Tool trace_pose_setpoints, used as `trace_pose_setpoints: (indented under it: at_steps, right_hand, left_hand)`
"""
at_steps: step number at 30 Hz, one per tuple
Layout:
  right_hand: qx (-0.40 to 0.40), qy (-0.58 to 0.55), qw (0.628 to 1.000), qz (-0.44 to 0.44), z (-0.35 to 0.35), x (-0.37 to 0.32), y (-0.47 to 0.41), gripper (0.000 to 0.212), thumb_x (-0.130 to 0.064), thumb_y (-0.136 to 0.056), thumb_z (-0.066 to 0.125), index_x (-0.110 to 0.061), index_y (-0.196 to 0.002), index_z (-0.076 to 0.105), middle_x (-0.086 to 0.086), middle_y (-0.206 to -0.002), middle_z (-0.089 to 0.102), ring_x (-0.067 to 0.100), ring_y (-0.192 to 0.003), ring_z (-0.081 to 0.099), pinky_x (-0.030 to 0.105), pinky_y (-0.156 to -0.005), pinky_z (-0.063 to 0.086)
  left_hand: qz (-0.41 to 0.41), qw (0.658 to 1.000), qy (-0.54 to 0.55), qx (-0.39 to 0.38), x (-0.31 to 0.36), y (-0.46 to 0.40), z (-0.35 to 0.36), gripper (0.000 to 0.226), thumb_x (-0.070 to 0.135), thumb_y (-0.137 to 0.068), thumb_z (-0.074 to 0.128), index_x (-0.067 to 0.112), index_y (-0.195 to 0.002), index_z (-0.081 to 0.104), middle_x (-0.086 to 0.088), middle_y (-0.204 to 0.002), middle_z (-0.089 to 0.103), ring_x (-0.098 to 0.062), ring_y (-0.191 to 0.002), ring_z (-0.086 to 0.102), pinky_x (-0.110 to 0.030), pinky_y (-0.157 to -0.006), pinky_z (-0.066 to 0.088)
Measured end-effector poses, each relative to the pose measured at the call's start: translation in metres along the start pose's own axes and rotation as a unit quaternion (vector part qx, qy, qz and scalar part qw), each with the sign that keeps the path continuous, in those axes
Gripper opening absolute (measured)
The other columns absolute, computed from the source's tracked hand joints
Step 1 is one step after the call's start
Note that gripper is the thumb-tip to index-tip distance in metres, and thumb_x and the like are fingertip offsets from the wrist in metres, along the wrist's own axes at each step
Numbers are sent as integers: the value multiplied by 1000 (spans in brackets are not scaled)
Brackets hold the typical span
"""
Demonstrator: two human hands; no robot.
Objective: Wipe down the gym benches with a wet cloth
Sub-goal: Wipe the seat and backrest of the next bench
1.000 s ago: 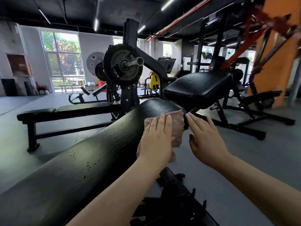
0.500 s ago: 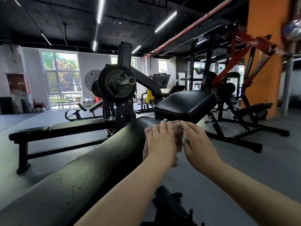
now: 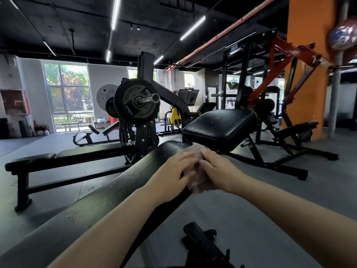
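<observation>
Hands meet over the far end of the long black pad [image 3: 108, 192]: left hand [image 3: 173, 171] and right hand [image 3: 220, 171] side by side, palms down, fingers curled together around a pinkish cloth [image 3: 195, 182] bunched between them. Both forearms reach in from the near edge. The cloth hangs at the pad's right edge, just short of the raised seat [image 3: 218, 128]. Bare grey floor [image 3: 251, 219] opens to the right; a flat bench [image 3: 63, 157] stands well apart at left.
</observation>
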State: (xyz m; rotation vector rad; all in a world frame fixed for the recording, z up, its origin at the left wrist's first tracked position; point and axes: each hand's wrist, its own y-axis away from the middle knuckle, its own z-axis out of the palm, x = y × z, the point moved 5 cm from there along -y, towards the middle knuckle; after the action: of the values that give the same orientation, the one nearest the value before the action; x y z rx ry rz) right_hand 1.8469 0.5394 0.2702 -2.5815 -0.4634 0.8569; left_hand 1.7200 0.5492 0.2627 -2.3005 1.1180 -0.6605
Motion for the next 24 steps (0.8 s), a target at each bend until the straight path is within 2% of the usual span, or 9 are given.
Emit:
trace_pose_setpoints:
  at_steps: [4,7,9,11,12,14,16,19,24]
  right_hand:
    - [-39,42,998,32,-8,5,-21,37,-14,-100,33,-8,-131,52,9,-141,48,22,-126,44,23,-97,30]
    - [-73,-11,992,102,-18,11,-43,33,-22,-101,37,-7,-114,63,9,-123,60,19,-109,53,22,-83,35]
    - [-122,-18,985,123,-17,13,-60,36,-28,-100,38,-5,-114,62,10,-118,61,24,-102,58,18,-77,42]
    - [-166,-57,971,162,-15,15,-73,41,-36,-95,35,-15,-116,63,9,-120,61,36,-109,59,30,-85,52]
    - [-177,-81,964,182,-13,16,-80,43,-37,-94,32,-18,-117,63,10,-123,59,38,-115,56,36,-87,52]
    - [-195,-92,956,198,-7,12,-95,47,-37,-97,28,-14,-121,61,12,-131,52,30,-117,53,31,-81,46]
    - [-207,-101,951,205,-1,6,-110,49,-39,-99,26,-12,-124,58,14,-141,43,23,-112,46,29,-84,42]
    - [-231,-120,936,236,3,7,-129,55,-42,-99,22,-9,-133,49,21,-144,36,30,-120,44,35,-95,39]
    - [-277,-145,914,258,7,14,-150,62,-45,-97,16,-8,-142,36,27,-142,38,38,-124,45,42,-105,36]
  left_hand:
    - [-4,995,-28,-92,-19,4,0,44,29,-98,40,28,-142,35,9,-151,28,2,-139,17,-22,-117,9]
    - [-27,987,-49,-150,-33,0,-4,41,36,-100,30,42,-138,15,24,-145,18,7,-138,12,-40,-118,13]
    - [-40,981,-64,-178,-43,-2,-6,41,33,-102,29,44,-135,9,27,-143,14,9,-136,9,-40,-118,12]
    - [-53,979,-69,-183,-54,-4,-6,41,33,-102,28,45,-136,9,22,-149,16,8,-136,9,-40,-118,11]
    - [-60,979,-71,-183,-59,-5,-6,42,34,-102,28,44,-138,11,18,-152,17,7,-137,10,-40,-118,11]
    - [-78,979,-69,-178,-70,-9,-6,43,35,-102,27,41,-143,17,14,-154,18,3,-140,12,-40,-118,11]
    - [-91,979,-64,-173,-78,-13,-6,43,36,-102,26,39,-145,21,12,-155,20,0,-141,14,-39,-118,12]
    - [-106,977,-65,-171,-84,-20,-7,43,36,-102,26,36,-145,26,12,-154,24,0,-141,16,-37,-118,12]
    - [-110,976,-80,-170,-85,-31,-11,43,36,-102,25,35,-146,27,12,-152,28,-3,-140,22,-33,-117,14]
